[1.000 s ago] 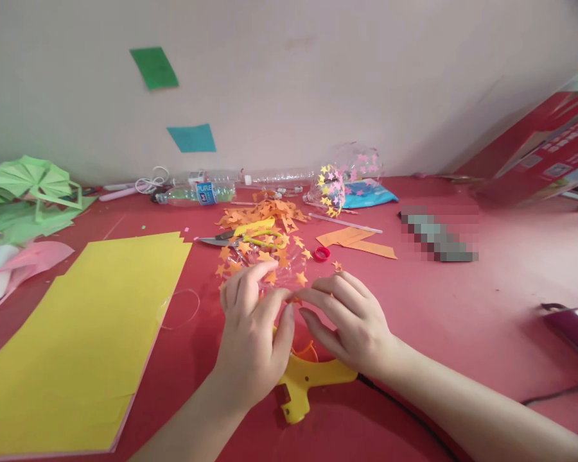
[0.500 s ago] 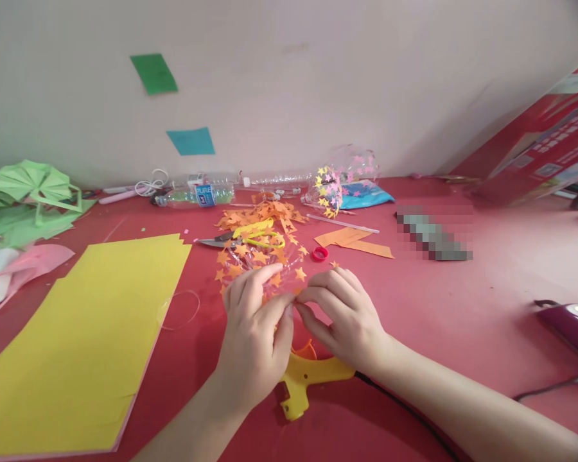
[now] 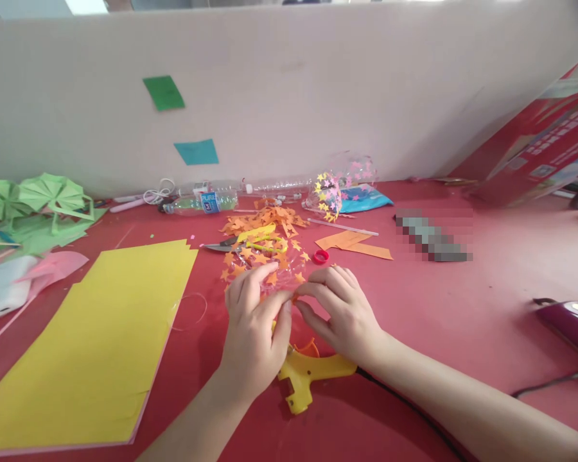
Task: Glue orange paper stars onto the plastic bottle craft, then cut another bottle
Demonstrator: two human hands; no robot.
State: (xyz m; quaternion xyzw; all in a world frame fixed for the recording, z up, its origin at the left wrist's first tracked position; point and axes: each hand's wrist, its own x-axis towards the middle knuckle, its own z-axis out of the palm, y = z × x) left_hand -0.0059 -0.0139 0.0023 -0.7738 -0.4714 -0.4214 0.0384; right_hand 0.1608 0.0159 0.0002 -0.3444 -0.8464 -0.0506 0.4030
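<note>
My left hand (image 3: 255, 327) and my right hand (image 3: 344, 311) meet at their fingertips in a pinch. A small orange paper star (image 3: 295, 298), mostly covered by the fingers, shows between them. Just beyond, a clear plastic bottle piece (image 3: 289, 279) with several orange stars stuck on it rests on the table, partly hidden by my left hand. A yellow glue gun (image 3: 313, 369) with an orange trigger lies below my hands, its front end behind my left hand. Scissors (image 3: 224, 247) and a yellow cutter (image 3: 256, 233) lie behind the bottle piece.
Yellow paper sheets (image 3: 91, 346) cover the left of the red table. Orange scraps (image 3: 270, 218), a labelled bottle (image 3: 209, 202) and a star-covered bottle piece (image 3: 328, 196) lie near the wall. Orange strips (image 3: 354, 244) and a red ring (image 3: 321, 256) sit right of centre. The gun's black cord (image 3: 404, 410) passes under my right forearm.
My right fingertips have closed in to meet the left ones at the orange star. The view has tilted up slightly, showing the wall's top edge. The glue gun stays put.
</note>
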